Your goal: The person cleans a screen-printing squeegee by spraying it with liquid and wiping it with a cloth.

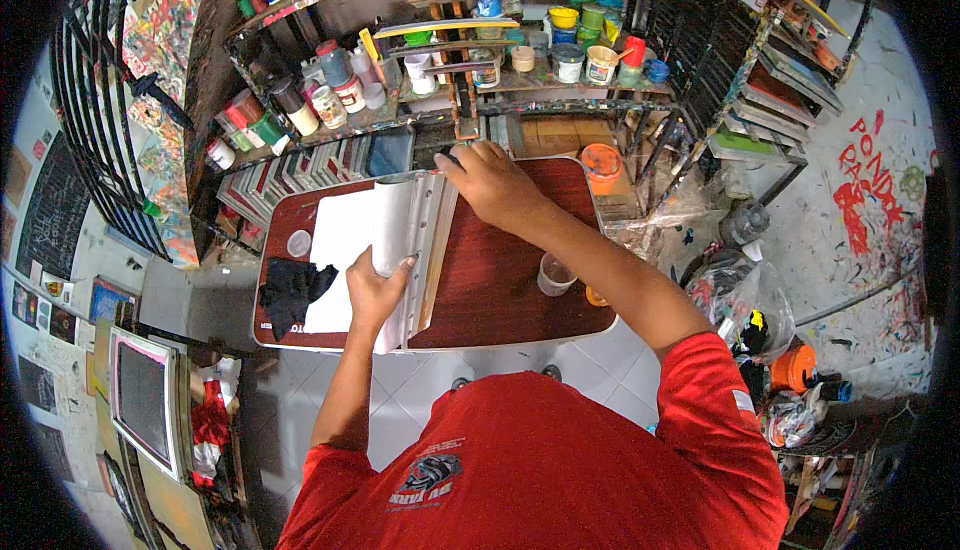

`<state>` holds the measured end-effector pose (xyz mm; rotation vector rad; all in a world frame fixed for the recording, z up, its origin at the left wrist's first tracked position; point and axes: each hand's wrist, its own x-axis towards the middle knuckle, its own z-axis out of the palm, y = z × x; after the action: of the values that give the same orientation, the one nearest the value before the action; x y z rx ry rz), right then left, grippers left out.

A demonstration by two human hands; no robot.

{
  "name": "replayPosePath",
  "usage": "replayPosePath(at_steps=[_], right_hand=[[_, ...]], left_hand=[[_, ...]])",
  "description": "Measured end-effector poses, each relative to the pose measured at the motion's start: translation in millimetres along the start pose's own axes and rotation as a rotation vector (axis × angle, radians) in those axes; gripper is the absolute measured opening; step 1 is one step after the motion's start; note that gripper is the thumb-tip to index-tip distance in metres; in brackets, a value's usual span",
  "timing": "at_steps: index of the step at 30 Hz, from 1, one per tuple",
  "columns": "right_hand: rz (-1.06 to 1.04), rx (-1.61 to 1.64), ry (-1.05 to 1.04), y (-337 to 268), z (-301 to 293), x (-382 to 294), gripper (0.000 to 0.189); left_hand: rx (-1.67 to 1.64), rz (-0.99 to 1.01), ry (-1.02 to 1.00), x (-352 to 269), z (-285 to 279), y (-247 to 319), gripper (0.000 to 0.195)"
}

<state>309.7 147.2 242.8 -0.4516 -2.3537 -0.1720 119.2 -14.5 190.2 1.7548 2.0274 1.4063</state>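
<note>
A pale frame-like panel (pixel 396 231), possibly a silkscreen frame, stands tilted on edge over the table. Along its side runs a metallic strip with several small dots, beside a wood-coloured edge. My left hand (pixel 377 287) grips its near part, thumb across the strip. At the far end, my right hand (pixel 491 182) has its fingers closed on a small dark object (pixel 450 160), too hidden to identify. A white sheet (pixel 341 250) lies under and left of the panel. Left of that are a crumpled black cloth (pixel 291 296) and a small round translucent container (pixel 298 243).
The dark red folding table (pixel 495 272) also bears a clear plastic cup (pixel 555 276) and an orange lid (pixel 596 296) near my right forearm. Behind it, shelves hold paint tubs (pixel 568 62) above stacked screen frames (pixel 300 175). An orange bucket (pixel 601 167) stands beyond the table's far right corner.
</note>
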Motion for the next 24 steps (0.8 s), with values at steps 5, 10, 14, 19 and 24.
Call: replayPosePath(at_steps=[5,10,14,19,24], right_hand=[[0.289,0.196,-0.004,36.5,8.9,-6.6,0.018],[0.381,0.35,0.294,-0.4,6.9,11.6,0.019],[0.261,0.195,0.295,-29.1,22.6,6.7,0.017],[0.269,0.306,0.35,-37.6,25.3,10.0,0.015],[0.31,0.295,0.367,-23.9,5.3,45.8,0.016]], left_hand=[[-0.079,-0.045,0.026,1.2,0.4,-5.9,0.029],[-0.119,-0.108,0.034,6.2,5.1,5.2,0.027],[-0.231,-0.163,0.117,13.0,8.7,27.7,0.027],[-0.287,-0.138,0.143,22.6,10.6,21.1,0.028],[-0.3,-0.13,0.108,19.5,13.4,12.2,0.029]])
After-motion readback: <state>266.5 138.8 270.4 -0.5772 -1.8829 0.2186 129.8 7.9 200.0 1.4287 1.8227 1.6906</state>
